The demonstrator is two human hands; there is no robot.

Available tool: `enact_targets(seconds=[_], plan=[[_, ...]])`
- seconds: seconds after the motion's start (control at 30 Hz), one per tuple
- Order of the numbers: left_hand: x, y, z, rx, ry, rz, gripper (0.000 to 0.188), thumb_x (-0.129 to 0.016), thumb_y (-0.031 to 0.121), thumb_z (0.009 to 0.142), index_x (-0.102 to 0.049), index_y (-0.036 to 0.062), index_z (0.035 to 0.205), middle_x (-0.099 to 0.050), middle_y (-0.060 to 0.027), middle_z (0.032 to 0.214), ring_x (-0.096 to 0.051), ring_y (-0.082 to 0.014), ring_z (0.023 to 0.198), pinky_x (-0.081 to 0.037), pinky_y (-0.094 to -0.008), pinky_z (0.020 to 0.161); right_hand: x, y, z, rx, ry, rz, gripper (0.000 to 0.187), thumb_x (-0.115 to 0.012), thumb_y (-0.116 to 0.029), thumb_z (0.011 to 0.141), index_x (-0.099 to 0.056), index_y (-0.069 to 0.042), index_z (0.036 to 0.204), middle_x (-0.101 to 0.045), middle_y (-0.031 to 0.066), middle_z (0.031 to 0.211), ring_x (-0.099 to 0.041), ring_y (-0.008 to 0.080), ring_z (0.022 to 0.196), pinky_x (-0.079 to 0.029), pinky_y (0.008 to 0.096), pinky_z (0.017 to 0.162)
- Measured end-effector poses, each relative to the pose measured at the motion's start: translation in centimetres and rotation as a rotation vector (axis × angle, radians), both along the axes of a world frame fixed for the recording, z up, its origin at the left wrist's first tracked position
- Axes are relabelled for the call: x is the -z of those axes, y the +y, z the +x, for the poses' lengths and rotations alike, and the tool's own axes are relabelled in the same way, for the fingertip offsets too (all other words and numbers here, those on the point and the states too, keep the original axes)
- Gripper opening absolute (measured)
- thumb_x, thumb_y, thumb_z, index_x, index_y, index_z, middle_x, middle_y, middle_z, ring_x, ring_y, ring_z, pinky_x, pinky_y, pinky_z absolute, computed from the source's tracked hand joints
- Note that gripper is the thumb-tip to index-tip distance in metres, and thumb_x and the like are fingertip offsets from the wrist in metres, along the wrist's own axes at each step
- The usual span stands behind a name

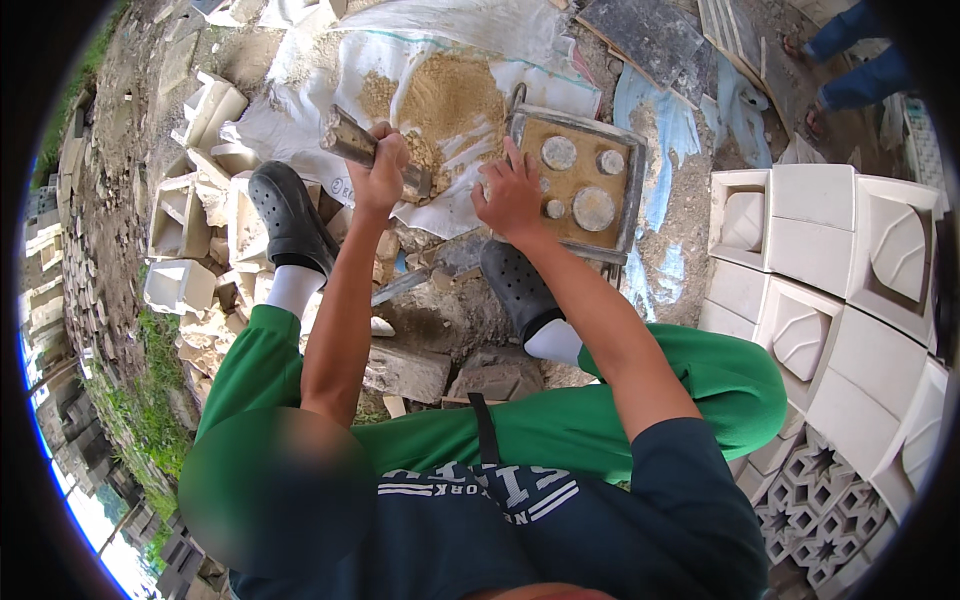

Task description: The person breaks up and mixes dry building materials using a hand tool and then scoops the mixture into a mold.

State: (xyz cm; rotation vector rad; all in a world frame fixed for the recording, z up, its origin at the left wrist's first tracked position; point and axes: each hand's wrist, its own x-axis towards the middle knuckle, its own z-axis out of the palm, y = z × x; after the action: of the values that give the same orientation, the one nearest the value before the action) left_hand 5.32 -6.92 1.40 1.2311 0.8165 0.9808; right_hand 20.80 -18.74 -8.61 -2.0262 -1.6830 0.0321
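Observation:
My left hand [388,172] is wrapped round a short, thick grey-brown pipe-like bar [349,139], held aslant above the white sheeting. A dark, square mould frame [634,195] lies to the right of it, filled with tan sand-like material [585,137]. Several round grey discs of different sizes, among them a large disc [594,208] and another disc [559,153], sit in the fill. Over the frame's left side reaches my right hand [511,197], its fingers apart and the index stretched out. Whether its fingertips touch the fill or the rim, I cannot tell.
Loose tan sand [450,98] is heaped on white sheeting [535,40] beyond my hands. Pale cast blocks [812,235] stand at the right, with patterned vent blocks [820,505] nearer. Broken blocks [180,215] lie at left. Another person's legs [855,60] show at far right.

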Motion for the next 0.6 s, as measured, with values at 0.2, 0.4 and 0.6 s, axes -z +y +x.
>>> enact_targets(seconds=[0.2,0.4,0.6], plan=[[-6.7,-1.8,-0.2,0.1,-0.044,0.162,0.027,-0.048,0.016,0.08,-0.031,0.0076,0.06,-0.03,0.0005,0.056,-0.026,-0.0098,0.053,-0.022,-0.0274,0.051,0.0,0.0,0.5,0.002,0.0,0.029,0.025,-0.059,-0.023,0.077,-0.065,-0.007,0.094,-0.062,0.0102,0.103,-0.037,0.0303,0.13,-0.028,0.0533,0.104],[0.7,-0.9,-0.2,0.048,-0.081,-0.026,0.025,-0.048,0.016,0.081,-0.033,0.0079,0.063,-0.032,0.0011,0.057,-0.027,-0.0087,0.053,-0.023,-0.026,0.05,0.0,0.2,-0.2,-0.021,0.007,0.075,0.026,-0.058,-0.023,0.074,-0.066,-0.005,0.092,-0.062,0.0105,0.099,-0.037,0.0287,0.13,-0.028,0.0559,0.103],[-5.4,-1.5,-0.9,0.075,-0.114,0.139,0.024,-0.046,0.014,0.081,-0.031,0.0091,0.063,-0.029,0.0009,0.057,-0.026,-0.0094,0.053,-0.023,-0.0273,0.051,0.4,-0.1,0.5,0.006,-0.002,0.057,0.024,-0.059,-0.022,0.077,-0.066,-0.007,0.093,-0.063,0.0097,0.102,-0.038,0.0303,0.129,-0.027,0.053,0.105]])
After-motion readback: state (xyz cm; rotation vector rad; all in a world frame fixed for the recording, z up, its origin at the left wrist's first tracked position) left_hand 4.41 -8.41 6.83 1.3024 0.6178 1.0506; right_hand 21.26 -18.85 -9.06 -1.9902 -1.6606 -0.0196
